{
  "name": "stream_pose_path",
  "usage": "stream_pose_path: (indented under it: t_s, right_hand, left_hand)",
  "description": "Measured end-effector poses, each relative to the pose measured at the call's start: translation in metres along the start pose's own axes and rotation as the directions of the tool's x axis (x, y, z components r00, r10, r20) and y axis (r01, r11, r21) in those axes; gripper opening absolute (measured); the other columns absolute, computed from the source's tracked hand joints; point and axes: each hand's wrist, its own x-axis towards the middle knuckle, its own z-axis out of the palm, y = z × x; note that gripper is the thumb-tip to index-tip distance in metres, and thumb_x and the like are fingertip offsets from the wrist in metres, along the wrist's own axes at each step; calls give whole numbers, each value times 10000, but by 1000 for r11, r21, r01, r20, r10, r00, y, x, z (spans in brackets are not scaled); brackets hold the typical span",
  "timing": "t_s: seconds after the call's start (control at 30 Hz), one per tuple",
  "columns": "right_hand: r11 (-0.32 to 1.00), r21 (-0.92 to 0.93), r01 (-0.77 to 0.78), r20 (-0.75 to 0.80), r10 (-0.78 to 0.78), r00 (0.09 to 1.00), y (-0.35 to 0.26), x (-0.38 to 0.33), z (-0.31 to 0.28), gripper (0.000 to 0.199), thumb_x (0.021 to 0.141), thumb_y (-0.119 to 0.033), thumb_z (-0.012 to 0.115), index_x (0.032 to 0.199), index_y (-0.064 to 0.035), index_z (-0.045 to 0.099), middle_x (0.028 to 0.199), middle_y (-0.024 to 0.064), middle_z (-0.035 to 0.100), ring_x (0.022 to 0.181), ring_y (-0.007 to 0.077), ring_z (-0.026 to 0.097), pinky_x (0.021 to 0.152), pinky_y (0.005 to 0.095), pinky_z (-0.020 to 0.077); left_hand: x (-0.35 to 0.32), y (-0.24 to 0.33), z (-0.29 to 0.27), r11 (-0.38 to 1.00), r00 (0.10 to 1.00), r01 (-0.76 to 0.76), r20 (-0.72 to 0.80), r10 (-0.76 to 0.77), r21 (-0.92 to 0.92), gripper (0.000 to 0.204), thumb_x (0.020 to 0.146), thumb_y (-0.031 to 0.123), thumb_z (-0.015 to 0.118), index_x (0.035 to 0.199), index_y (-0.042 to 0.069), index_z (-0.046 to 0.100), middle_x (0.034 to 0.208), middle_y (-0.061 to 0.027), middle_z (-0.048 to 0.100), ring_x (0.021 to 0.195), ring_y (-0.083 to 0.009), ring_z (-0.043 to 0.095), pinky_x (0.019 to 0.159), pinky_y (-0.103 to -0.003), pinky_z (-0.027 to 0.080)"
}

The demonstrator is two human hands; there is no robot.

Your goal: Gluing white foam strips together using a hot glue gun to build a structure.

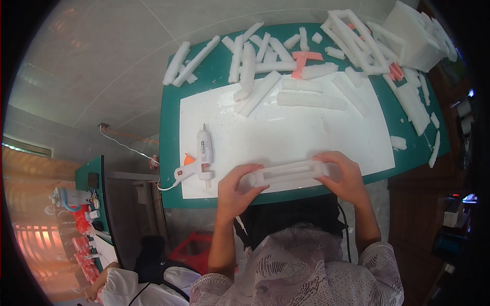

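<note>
Between my two hands is a long, narrow white foam frame (290, 172) with open slots along its length. My left hand (236, 189) grips its left end, thumb below and fingers above. Around the right end my right hand (343, 176) is closed in the same way. The frame is held over the near edge of a white board (245, 137) that lies on the green table. To the left of my left hand, a white glue gun (200, 158) with an orange trigger lies on the board, its nozzle pointing away from me.
Foam strips (311, 100) and offcuts spread over the far side of the green table (170, 112). Foam frames (352, 41) and a large foam block (413, 38) stand far right. Pink pieces (302, 62) lie among them. A white cord (127, 146) runs left. Another person's sleeve (120, 288) shows lower left.
</note>
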Motion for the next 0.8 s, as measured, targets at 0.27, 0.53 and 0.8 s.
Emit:
stream_pose_path:
  t_s: [0.27,0.53,0.8]
  right_hand:
    - [999,-31,15,5,-15,1000,2,0,-2,399,757,-56,775,1125,-43,621,1117,134,668,1040,321,647,911,371,512]
    - [1000,5,-20,38,20,999,4,2,1,373,769,-76,769,1110,-49,619,1096,135,671,1022,320,648,895,366,511]
    - [999,12,-43,33,43,999,6,1,2,346,771,-85,773,1085,-48,630,1086,127,673,1004,319,650,882,360,512]
  left_hand:
    - [1,2,2,997,999,36,-2,-36,72,574,677,-135,781,1199,-48,558,1172,-167,655,1145,-241,606,1016,-350,461]
    - [1,-1,4,999,995,38,-90,-35,31,425,710,-20,812,1103,-17,649,1084,-126,712,1027,-223,667,944,-327,496]
    - [1,0,4,998,997,45,-65,-43,40,397,704,-39,807,1072,-21,661,1065,-135,713,1017,-234,675,927,-324,508]
